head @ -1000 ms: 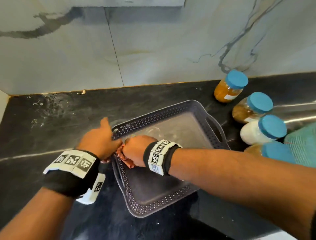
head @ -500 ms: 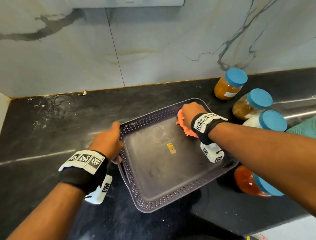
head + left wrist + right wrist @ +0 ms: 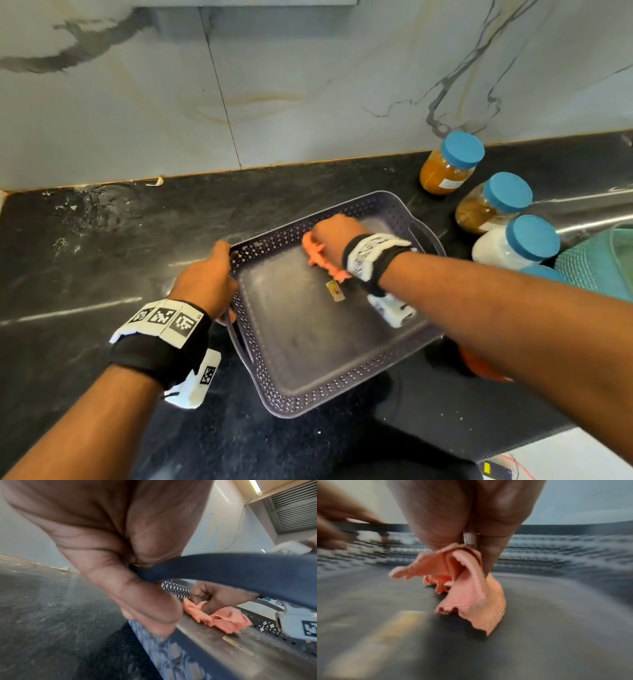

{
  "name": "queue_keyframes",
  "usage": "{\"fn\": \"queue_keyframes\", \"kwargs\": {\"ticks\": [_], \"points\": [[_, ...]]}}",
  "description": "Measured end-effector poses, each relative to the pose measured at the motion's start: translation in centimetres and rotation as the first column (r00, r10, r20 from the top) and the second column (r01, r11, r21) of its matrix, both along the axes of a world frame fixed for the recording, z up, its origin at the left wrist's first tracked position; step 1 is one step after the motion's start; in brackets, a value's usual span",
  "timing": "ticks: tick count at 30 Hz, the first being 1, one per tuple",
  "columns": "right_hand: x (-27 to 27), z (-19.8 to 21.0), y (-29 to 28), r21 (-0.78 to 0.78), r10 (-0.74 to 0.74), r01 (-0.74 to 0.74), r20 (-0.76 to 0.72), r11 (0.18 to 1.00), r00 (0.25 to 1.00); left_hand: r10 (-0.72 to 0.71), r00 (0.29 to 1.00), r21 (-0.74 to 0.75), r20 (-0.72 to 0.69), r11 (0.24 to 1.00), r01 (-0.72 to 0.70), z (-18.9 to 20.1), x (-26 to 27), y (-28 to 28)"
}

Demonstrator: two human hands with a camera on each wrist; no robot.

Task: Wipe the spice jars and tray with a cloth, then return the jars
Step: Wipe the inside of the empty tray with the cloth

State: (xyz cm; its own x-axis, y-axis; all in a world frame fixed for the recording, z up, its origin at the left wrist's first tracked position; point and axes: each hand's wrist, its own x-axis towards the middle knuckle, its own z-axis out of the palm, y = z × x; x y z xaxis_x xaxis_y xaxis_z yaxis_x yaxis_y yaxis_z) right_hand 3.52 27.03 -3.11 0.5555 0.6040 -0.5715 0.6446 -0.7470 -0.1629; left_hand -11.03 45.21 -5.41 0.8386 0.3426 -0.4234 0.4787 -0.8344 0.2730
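A dark grey perforated tray (image 3: 308, 394) lies on the black counter. My left hand (image 3: 212, 277) grips its left rim; in the left wrist view the thumb (image 3: 147, 607) curls over the tray handle (image 3: 240, 568). My right hand (image 3: 337, 236) holds a crumpled orange cloth (image 3: 322, 260) against the tray floor near the far rim; the cloth (image 3: 471, 585) is also plain in the right wrist view. Several blue-lidded spice jars stand right of the tray: an amber one (image 3: 448, 164), a brown one (image 3: 489, 202) and a white one (image 3: 513, 243). An orange jar (image 3: 479, 366) lies partly hidden under my right forearm.
A small yellow sticker (image 3: 335, 290) sits on the tray floor. A teal cloth (image 3: 596, 260) lies at the right edge beside the jars. The marble wall (image 3: 308, 85) rises behind the counter. Crumbs and smears mark the counter at back left (image 3: 85, 209).
My right hand swept the cloth from the tray's left side to its far right corner, then back a little to the left along the far rim. The left hand stayed on the rim.
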Motion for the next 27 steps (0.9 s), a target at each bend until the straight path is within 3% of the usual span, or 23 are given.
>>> {"fn": "queue_keyframes", "kwargs": {"ticks": [3,5,7,10,14,18,22,24,27], "points": [[3.5,0.2,-4.8,-0.027,-0.178,0.186,0.187,0.982,0.966,0.009,1.0,0.006,-0.001,1.0,-0.009,-0.1,0.1,-0.2],[3.6,0.1,-4.4,-0.051,-0.208,0.217,0.142,0.975,0.968,0.023,1.0,0.022,-0.006,0.999,-0.023,-0.1,0.4,-0.5],[1.9,0.1,-2.1,-0.064,-0.161,0.163,0.046,0.984,0.986,0.044,0.999,0.04,0.007,0.998,-0.044,-0.4,0.5,-0.8],[-3.0,0.5,2.0,0.045,0.025,-0.024,-0.024,0.999,0.999,0.061,0.998,0.063,0.016,0.996,-0.062,-0.7,0.6,-1.0],[-9.3,0.4,5.4,0.105,0.29,-0.284,-0.048,0.953,0.956,0.061,0.998,0.067,0.009,0.996,-0.061,-0.3,0.5,-1.3],[-4.2,-0.4,1.4,0.03,0.144,-0.142,-0.085,0.989,0.986,0.046,0.999,0.082,0.03,0.996,-0.048,-0.3,0.1,-1.2],[2.2,-0.9,-4.5,-0.115,-0.051,0.066,0.132,0.991,0.99,0.036,0.999,0.088,0.026,0.995,-0.038,-0.1,-0.2,-1.4],[2.7,-1.1,-5.4,-0.133,-0.101,0.121,0.149,0.984,0.984,0.042,0.999,0.083,0.031,0.996,-0.044,-0.1,-0.1,-1.4],[0.9,-0.9,-3.9,-0.103,-0.075,0.09,0.148,0.991,0.986,0.057,0.998,0.072,0.022,0.996,-0.059,-0.3,0.3,-1.4]]}}
